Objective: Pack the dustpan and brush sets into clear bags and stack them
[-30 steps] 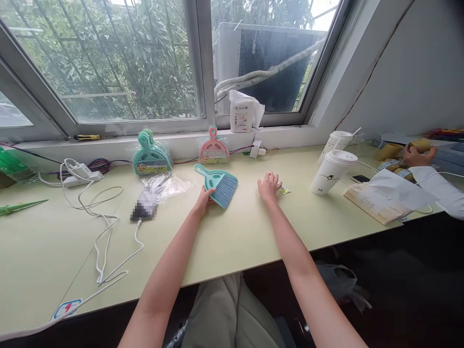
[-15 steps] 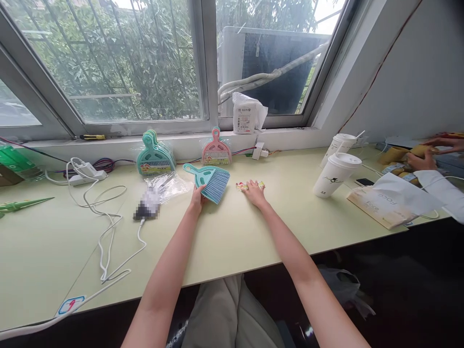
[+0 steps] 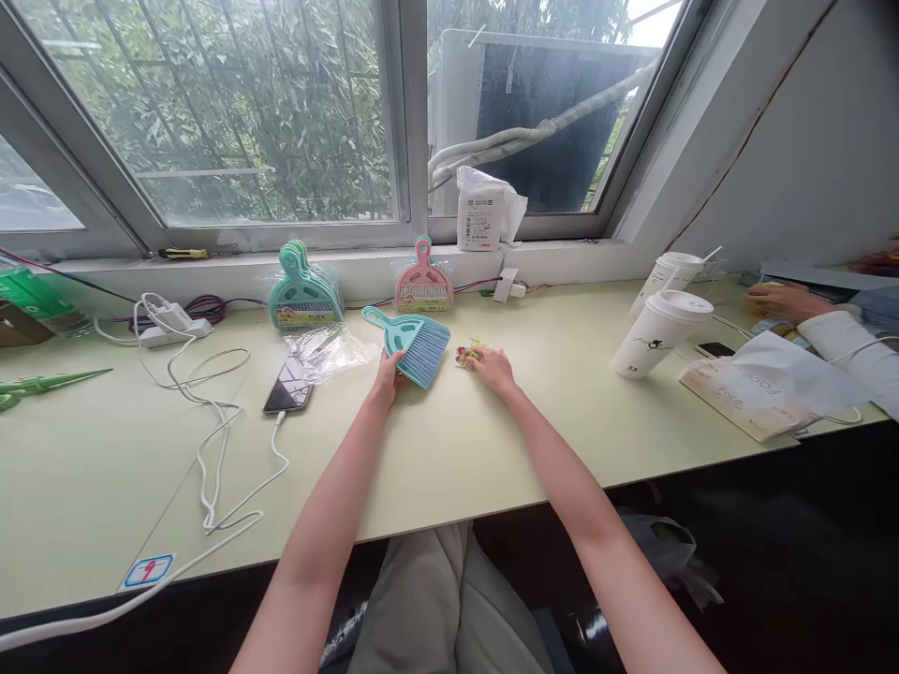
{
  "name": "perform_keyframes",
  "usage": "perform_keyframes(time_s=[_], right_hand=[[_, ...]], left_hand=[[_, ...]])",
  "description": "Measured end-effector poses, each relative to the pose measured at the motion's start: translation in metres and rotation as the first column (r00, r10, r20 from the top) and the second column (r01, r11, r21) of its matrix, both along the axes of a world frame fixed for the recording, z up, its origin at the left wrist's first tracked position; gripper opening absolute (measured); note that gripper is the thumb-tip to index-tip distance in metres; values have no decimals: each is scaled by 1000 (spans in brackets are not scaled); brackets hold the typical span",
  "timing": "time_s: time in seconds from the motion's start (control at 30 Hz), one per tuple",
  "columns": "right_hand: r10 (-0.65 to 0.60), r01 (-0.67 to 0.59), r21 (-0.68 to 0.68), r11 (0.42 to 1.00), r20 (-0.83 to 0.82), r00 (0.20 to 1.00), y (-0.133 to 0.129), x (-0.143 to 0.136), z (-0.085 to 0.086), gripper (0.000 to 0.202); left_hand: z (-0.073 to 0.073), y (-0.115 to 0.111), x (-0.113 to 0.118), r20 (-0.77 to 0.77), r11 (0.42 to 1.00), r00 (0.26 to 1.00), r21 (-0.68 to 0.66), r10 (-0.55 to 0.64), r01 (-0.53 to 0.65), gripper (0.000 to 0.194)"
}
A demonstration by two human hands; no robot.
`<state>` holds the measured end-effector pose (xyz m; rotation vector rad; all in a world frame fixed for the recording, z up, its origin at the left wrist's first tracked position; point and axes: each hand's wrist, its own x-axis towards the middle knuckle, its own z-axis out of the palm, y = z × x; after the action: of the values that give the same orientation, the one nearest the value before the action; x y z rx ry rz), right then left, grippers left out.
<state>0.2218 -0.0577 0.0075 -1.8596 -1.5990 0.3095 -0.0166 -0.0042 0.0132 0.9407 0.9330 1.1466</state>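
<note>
My left hand grips a small teal brush with blue bristles, its handle pointing up-left, resting on the pale green desk. My right hand lies just right of the brush, fingers on a small colourful label. An empty clear plastic wrapper lies to the left of the brush. Packaged teal dustpan sets and a pink set lean against the window ledge behind.
A phone on a white cable lies left, with a power strip beyond. Two white lidded cups and a paper bag stand right. Another person's hand and sleeve are at far right.
My right hand slid the small label leftward across the desk to beside the brush. My left hand kept its hold on the brush. The other person's hand moved at the far right.
</note>
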Motion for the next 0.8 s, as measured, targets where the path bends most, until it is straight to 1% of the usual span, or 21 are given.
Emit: perform_keyframes(time_s=[0.07,0.13,0.17,0.2,0.23,0.27,0.3,0.37,0.4,0.47,0.53,0.73,0.8], right_hand=[[-62,82,95,992,-193,979,1,1,7,36],[-37,129,256,958,-334,942,0,-3,16,46],[-5,129,337,933,-346,938,-2,-7,20,50],[30,102,396,913,-314,949,-4,-13,24,52],[66,45,417,908,-247,967,-7,-21,27,53],[106,-37,394,918,-156,982,-10,-29,29,52],[157,-129,331,935,-58,986,-14,-38,29,51],[255,-269,149,952,107,961,-20,-55,28,50],[287,-300,68,951,162,944,-22,-61,26,51],[306,-308,-26,951,226,925,-25,-69,23,54],[291,-287,-52,957,244,925,-26,-71,22,54],[261,-259,-39,965,236,936,-28,-70,23,54],[243,-244,-18,970,200,949,-28,-72,24,54]], left_hand=[[0,-3,3,-8,999,999,11,-47,47,46],[1,-8,7,1,991,991,21,-131,131,44],[1,-11,9,15,984,985,24,-175,174,43],[2,-13,11,34,977,977,28,-213,212,42],[3,-16,13,57,971,969,34,-239,238,42],[4,-18,15,81,967,963,45,-255,253,43],[5,-19,16,102,964,959,58,-263,258,44],[6,-21,16,123,964,958,87,-259,250,46],[6,-21,16,125,966,960,98,-251,239,47],[6,-21,15,124,970,965,103,-231,219,48],[5,-21,15,116,975,970,94,-213,203,49],[3,-20,16,81,977,977,100,-195,187,55],[4,-20,15,74,976,978,112,-197,188,54]])
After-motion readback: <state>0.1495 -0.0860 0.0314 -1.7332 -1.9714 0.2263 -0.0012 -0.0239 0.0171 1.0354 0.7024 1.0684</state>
